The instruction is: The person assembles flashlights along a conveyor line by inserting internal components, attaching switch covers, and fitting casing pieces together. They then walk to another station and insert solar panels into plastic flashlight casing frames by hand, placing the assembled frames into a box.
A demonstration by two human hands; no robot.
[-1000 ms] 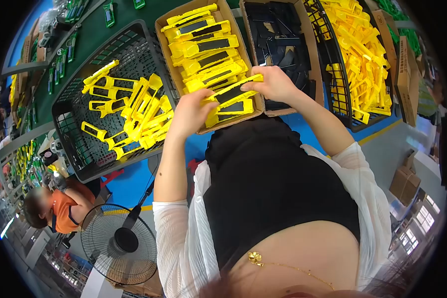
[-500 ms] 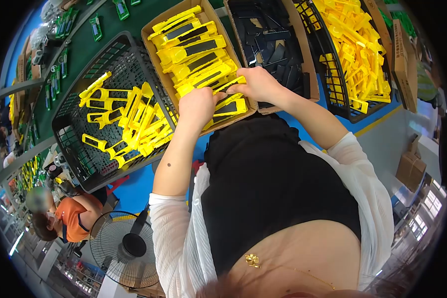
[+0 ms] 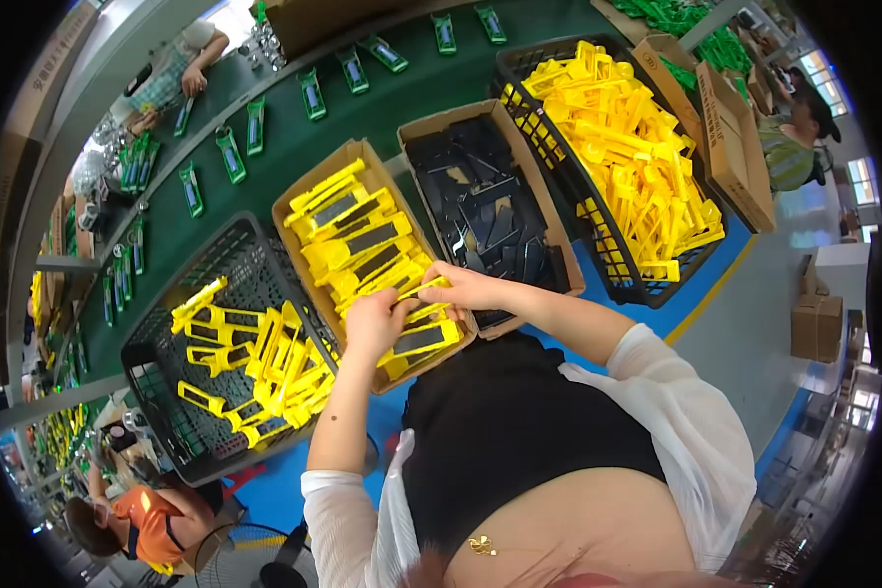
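Note:
My left hand (image 3: pixel 374 321) and my right hand (image 3: pixel 463 289) are close together over the near end of a cardboard box (image 3: pixel 286 220). Pinched between their fingers is a yellow plastic frame (image 3: pixel 425 289), partly covered by the fingertips. Inside the box, similar yellow frames with dark panels (image 3: pixel 375 238) lie in a row. To the right stands a second box of loose black panels (image 3: pixel 490 211). On the left, a dark plastic basket (image 3: pixel 156 338) holds several open yellow frames (image 3: pixel 284 358).
Another dark basket (image 3: pixel 549 147), heaped with yellow parts (image 3: pixel 622 152), stands at the right. Behind, green-framed pieces (image 3: pixel 311 95) lie spaced along a green belt (image 3: pixel 284 137). Co-workers are at the upper left (image 3: pixel 171 73), lower left (image 3: pixel 151 524) and far right (image 3: pixel 789 147). A fan (image 3: pixel 240 559) stands below.
The view has tilted, so the boxes and baskets sit lower and more of the green belt shows. My hands stay together over the box, and a yellow edge now shows between my fingers.

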